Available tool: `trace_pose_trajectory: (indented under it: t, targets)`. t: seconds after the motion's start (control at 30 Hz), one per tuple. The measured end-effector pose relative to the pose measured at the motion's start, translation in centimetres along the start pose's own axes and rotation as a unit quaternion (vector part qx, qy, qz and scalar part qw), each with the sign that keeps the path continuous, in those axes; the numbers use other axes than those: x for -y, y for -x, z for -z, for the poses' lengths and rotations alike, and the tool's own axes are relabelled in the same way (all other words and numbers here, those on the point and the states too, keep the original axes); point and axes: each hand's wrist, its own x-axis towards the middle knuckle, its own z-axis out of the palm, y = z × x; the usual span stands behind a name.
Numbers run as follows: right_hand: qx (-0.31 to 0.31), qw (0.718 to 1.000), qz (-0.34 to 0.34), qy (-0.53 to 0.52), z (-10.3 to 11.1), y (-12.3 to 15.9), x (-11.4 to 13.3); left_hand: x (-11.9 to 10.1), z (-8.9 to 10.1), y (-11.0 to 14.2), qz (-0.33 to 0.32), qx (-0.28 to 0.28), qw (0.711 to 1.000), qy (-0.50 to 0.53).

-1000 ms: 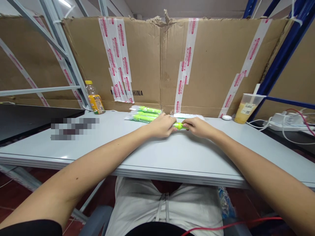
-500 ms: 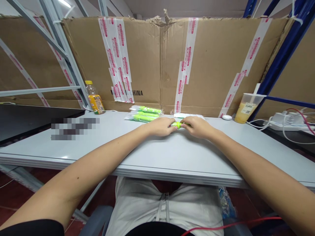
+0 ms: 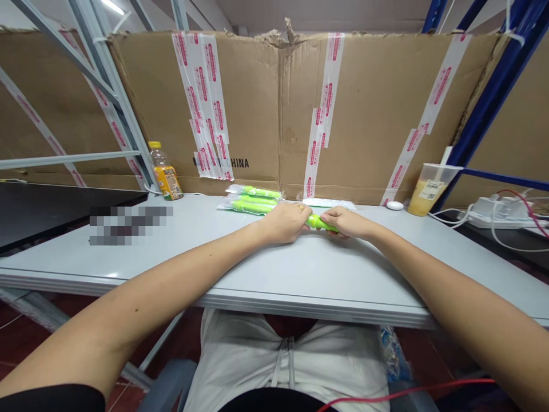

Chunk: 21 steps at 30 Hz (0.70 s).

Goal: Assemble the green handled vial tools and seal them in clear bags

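A lime-green stick-shaped object (image 3: pixel 319 222), of a kind I cannot make out, is held between my two hands just above the tabletop. My left hand (image 3: pixel 286 221) is closed around its left end, which the fingers hide. The thumb and fingers of my right hand (image 3: pixel 348 222) grip the right part, with the bright green middle showing between the hands. Behind my left hand lie similar lime-green sticks in clear plastic sleeves (image 3: pixel 253 204). A flat clear and white packet (image 3: pixel 329 203) lies just behind my right hand.
On the grey-white table (image 3: pixel 257 274) stand a yellow-capped drink bottle (image 3: pixel 168 177) at back left and a plastic cup (image 3: pixel 431 191) at back right. Beside the cup is a white oval object (image 3: pixel 394 205). A cardboard panel (image 3: pixel 257 114) closes the back; a power strip (image 3: pixel 489 214) sits right.
More of the green stick now shows between my hands, and it tilts down to the right. My right hand has shifted slightly right and lower; my left hand has turned over it.
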Motion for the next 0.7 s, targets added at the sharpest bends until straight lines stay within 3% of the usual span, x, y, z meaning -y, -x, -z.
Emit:
trace_pose_trajectory:
  t: [0.07, 0.13, 0.27, 0.37, 0.47, 0.57, 0.7]
  targets:
    - [-0.072, 0.991, 0.041, 0.103, 0.1, 0.0, 0.3, 0.1, 0.3, -0.1, 0.055, 0.009, 0.997, 0.050]
    - [-0.127, 0.965, 0.083, 0.212, 0.1, 0.1, 0.7, 0.3, 0.6, -0.2, 0.102, 0.026, 0.985, 0.134]
    - [-0.109, 0.922, 0.151, 0.341, -0.2, 0.0, 1.3, 1.1, 1.0, -0.4, 0.145, 0.084, 0.936, 0.311]
    - [-0.105, 0.902, 0.153, 0.391, -0.6, 0.1, 1.1, 1.7, 1.2, -0.4, 0.151, 0.123, 0.913, 0.358]
    - [-0.104, 0.903, 0.146, 0.390, -0.9, 0.2, 0.8, 1.8, 1.3, -0.2, 0.120, 0.119, 0.928, 0.332]
    - [-0.096, 0.925, 0.132, 0.344, -1.1, 0.2, 0.5, 1.4, 1.1, 0.1, 0.092, 0.092, 0.968, 0.216]
    - [-0.042, 0.979, 0.124, 0.154, -0.7, -0.2, -0.2, 0.7, 0.4, 0.2, 0.040, 0.042, 0.998, 0.032]
